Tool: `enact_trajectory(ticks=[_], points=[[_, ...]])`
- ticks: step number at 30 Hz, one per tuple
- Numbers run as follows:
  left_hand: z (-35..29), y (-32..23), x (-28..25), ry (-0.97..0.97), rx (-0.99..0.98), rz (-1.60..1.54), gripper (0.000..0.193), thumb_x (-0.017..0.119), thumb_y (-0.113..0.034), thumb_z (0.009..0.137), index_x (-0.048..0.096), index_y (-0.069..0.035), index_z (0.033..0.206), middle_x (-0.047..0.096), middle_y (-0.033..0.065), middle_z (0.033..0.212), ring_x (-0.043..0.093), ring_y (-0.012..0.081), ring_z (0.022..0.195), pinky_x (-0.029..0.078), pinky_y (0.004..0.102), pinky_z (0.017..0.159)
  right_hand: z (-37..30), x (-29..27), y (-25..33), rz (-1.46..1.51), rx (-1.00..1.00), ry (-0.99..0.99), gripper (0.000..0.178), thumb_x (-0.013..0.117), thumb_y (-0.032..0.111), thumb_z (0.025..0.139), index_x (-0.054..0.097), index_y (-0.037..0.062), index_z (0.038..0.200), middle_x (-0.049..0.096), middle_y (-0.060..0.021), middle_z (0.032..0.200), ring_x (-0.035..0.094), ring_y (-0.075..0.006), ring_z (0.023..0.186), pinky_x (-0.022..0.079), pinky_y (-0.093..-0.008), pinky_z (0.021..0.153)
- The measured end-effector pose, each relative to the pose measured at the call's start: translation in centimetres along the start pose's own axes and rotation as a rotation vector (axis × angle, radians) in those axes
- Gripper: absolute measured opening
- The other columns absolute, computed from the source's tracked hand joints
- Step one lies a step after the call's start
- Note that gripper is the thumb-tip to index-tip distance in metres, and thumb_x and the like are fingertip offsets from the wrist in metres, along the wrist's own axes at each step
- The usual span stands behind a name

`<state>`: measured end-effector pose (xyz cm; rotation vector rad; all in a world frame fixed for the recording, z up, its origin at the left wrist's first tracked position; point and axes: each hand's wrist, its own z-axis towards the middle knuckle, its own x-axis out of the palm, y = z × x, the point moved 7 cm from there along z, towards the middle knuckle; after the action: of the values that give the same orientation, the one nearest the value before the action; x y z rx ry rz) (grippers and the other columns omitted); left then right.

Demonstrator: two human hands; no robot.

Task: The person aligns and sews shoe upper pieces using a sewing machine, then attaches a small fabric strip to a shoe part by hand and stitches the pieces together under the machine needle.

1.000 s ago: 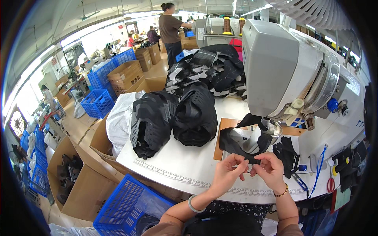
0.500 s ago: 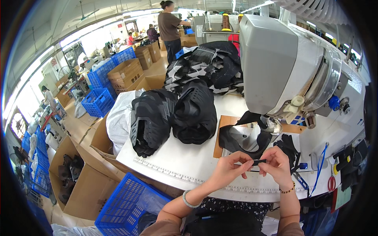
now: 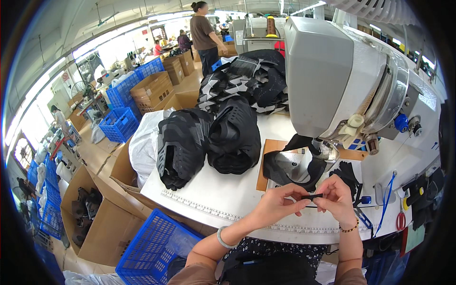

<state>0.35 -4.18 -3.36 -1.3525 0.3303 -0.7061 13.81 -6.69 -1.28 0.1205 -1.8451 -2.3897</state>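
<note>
A short black fabric strip [image 3: 312,196] stretches between my two hands above the front of the white table. My left hand [image 3: 283,205] pinches its left end with thumb and fingertips. The other end sits between the fingertips of my right hand [image 3: 335,198]. Just beyond them, a black and grey shoe upper [image 3: 276,167] lies curved under the head of a sewing machine [image 3: 319,71]. A bunch of loose black strips [image 3: 349,176] rests to the right of that upper, close behind my right hand.
Stacked black shoe uppers [image 3: 183,147] and a larger patterned heap [image 3: 247,78] occupy the table's left and back. Red-handled scissors [image 3: 401,220] are at the right. Below the left edge are a blue crate [image 3: 142,256] and a cardboard box [image 3: 107,232]. A person [image 3: 203,35] stands far behind.
Both hands keep hold of the strip and shift only slightly, its angle tilting a little. In the background, the standing person's arm has come down away from the machine there.
</note>
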Motion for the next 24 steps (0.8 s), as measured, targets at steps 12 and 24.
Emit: enact_trajectory(ticks=[12, 24], points=[[0.7, 0.0, 0.1, 0.073, -0.134, -0.113, 0.016, 0.056, -0.010, 0.085, 0.057, 0.006, 0.090, 0.060, 0.0082, 0.076, 0.057, 0.0108, 0.064, 0.051, 0.0237, 0.057, 0.0, 0.0, 1.6, -0.407, -0.193, 0.061, 0.030, 0.067, -0.001, 0.071, 0.058, 0.0030, 0.099, 0.055, -0.0024, 0.078, 0.053, -0.0070, 0.059, 0.045, -0.0195, 0.053], [0.8, 0.0, -0.3, 0.020, -0.235, -0.146, 0.012, 0.058, -0.006, 0.082, 0.058, 0.006, 0.085, 0.061, 0.0118, 0.073, 0.059, 0.0155, 0.063, 0.049, 0.0261, 0.055, 0.0, 0.7, 3.6, -0.698, -0.466, 0.101, 0.027, 0.072, 0.006, 0.068, 0.062, 0.0062, 0.093, 0.058, -0.0029, 0.079, 0.056, -0.0104, 0.059, 0.045, -0.0232, 0.055]])
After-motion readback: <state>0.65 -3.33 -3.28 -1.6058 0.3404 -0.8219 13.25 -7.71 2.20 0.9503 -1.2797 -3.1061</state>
